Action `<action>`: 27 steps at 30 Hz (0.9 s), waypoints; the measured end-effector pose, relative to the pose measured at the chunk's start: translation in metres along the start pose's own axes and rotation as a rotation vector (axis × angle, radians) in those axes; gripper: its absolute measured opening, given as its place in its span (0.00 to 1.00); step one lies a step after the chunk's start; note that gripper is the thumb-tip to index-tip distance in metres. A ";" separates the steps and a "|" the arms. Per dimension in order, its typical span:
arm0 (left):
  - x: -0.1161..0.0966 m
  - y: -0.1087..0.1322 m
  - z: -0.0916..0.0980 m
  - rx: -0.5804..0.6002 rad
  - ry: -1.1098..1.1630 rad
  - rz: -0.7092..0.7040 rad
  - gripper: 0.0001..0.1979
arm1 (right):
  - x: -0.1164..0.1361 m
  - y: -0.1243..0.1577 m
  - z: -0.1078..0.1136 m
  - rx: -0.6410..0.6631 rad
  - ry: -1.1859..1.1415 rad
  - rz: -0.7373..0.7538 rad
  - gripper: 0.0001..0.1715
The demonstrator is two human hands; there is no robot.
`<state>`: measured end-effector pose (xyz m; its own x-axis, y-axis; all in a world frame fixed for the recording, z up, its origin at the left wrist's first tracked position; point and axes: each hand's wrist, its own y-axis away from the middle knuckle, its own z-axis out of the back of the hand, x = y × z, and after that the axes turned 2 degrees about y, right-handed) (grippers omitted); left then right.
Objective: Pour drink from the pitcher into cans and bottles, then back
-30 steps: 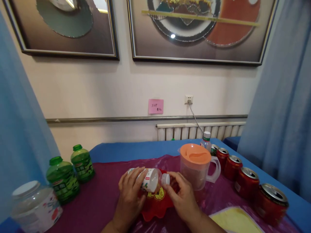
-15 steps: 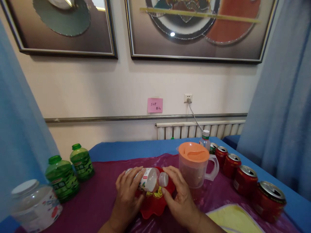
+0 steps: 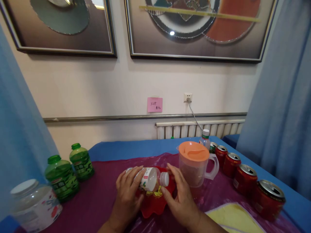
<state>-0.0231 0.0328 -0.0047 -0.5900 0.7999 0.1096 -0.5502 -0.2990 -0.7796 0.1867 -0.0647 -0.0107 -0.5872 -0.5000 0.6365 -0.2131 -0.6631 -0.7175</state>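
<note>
A clear plastic bottle [image 3: 152, 179] with a white printed label lies on its side above a red scalloped dish [image 3: 153, 207]. Its white cap [image 3: 165, 179] points right. My left hand [image 3: 130, 189] is wrapped over the bottle's label end from the left, hiding much of that end. My right hand [image 3: 181, 197] is curved around the cap with thumb and fingers apart; a gap shows between the fingers and the cap, and the thumb tip is just below it. Yellow patterning shows on the dish under the bottle.
Right of my hands stands a clear pitcher [image 3: 193, 173] with an orange lid. Several red cans [image 3: 245, 176] line the right side, near a yellow cloth [image 3: 234, 218]. Green bottles [image 3: 62, 179] and a white-lidded jar [image 3: 35, 207] stand left on the purple sheet [image 3: 97, 197].
My right hand's fingers have opened slightly away from the cap. The bottle and my left hand stay almost in place.
</note>
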 end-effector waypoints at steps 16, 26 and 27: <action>0.000 0.000 0.001 -0.051 0.032 0.009 0.28 | 0.000 0.000 0.005 0.049 0.024 0.186 0.29; 0.003 -0.001 0.001 -0.067 0.045 0.056 0.26 | 0.005 -0.005 0.007 0.014 0.097 0.328 0.24; 0.003 -0.001 0.001 -0.071 0.047 0.059 0.26 | 0.005 -0.005 0.007 0.012 0.088 0.334 0.24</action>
<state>-0.0251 0.0355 -0.0034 -0.5909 0.8060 0.0342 -0.4707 -0.3100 -0.8260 0.1899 -0.0679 -0.0022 -0.6879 -0.6411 0.3402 0.0111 -0.4780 -0.8783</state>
